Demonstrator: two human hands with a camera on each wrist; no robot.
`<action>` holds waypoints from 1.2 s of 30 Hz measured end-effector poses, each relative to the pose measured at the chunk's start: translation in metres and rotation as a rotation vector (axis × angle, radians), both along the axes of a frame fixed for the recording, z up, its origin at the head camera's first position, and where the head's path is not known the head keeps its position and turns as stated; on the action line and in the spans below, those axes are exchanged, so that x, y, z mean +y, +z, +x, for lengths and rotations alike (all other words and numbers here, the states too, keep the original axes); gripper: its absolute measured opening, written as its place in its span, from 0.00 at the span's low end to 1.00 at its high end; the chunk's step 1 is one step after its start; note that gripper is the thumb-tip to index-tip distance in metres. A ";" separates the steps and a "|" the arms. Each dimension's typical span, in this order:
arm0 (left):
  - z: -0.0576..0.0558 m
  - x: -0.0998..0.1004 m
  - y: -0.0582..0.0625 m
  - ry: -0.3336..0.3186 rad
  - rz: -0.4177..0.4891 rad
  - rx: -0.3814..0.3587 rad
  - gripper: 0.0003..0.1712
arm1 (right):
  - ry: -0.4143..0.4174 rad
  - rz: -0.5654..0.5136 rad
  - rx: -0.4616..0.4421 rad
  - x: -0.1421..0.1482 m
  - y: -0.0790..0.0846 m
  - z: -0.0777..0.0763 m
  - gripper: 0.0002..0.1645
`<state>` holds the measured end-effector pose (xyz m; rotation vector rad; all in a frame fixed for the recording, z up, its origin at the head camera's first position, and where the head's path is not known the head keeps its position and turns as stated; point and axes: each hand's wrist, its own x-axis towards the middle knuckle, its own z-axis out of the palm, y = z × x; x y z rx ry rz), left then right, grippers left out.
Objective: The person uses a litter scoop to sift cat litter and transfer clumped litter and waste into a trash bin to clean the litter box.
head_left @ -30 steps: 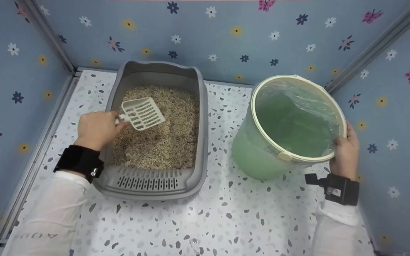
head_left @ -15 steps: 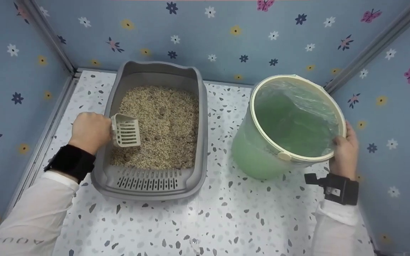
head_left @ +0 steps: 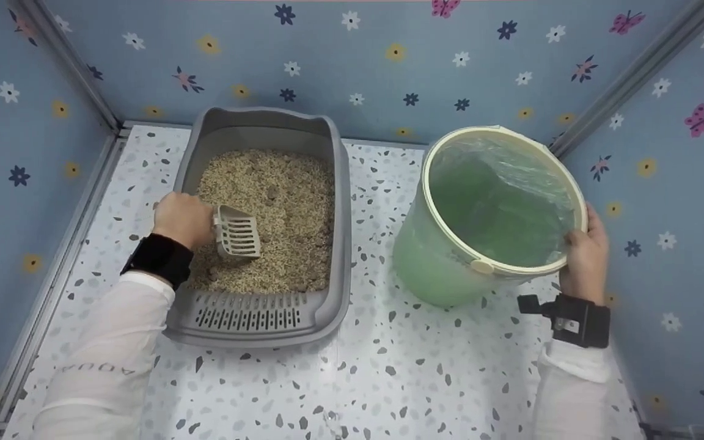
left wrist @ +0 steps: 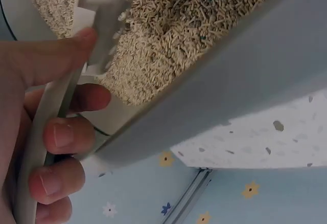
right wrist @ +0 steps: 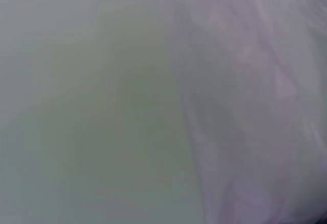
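Grey litter tray [head_left: 341,244]: slotted scoop [head_left: 241,235] within, left hand [head_left: 184,220], fingers [left wrist: 71,136] curled round handle [left wrist: 36,147]. Right of tray: green bin [head_left: 434,275], right hand [head_left: 585,256], fingers gripping its rim [head_left: 535,269].

Tray [head_left: 342,232] is gry, scoop [head_left: 240,234] beige, bin [head_left: 428,263] lt-grn, walls [head_left: 376,73] blu floral.

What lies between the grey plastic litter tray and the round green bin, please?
In the head view, only bare, white speckled surface separates the grey plastic tray from the green bin.
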<state>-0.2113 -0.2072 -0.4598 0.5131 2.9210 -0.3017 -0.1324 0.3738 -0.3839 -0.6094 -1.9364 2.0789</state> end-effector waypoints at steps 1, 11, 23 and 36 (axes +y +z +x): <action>-0.001 0.000 -0.002 0.002 0.003 0.001 0.18 | 0.006 -0.001 0.003 -0.001 0.000 0.000 0.42; -0.003 0.010 -0.019 0.028 0.094 -0.082 0.24 | 0.005 -0.017 0.009 -0.002 0.001 0.000 0.41; -0.007 0.053 -0.047 -0.050 0.178 -0.061 0.27 | 0.012 -0.029 0.053 0.001 -0.002 0.002 0.42; -0.018 0.084 -0.051 -0.037 0.167 -0.081 0.25 | 0.006 -0.075 0.060 -0.001 -0.001 0.000 0.41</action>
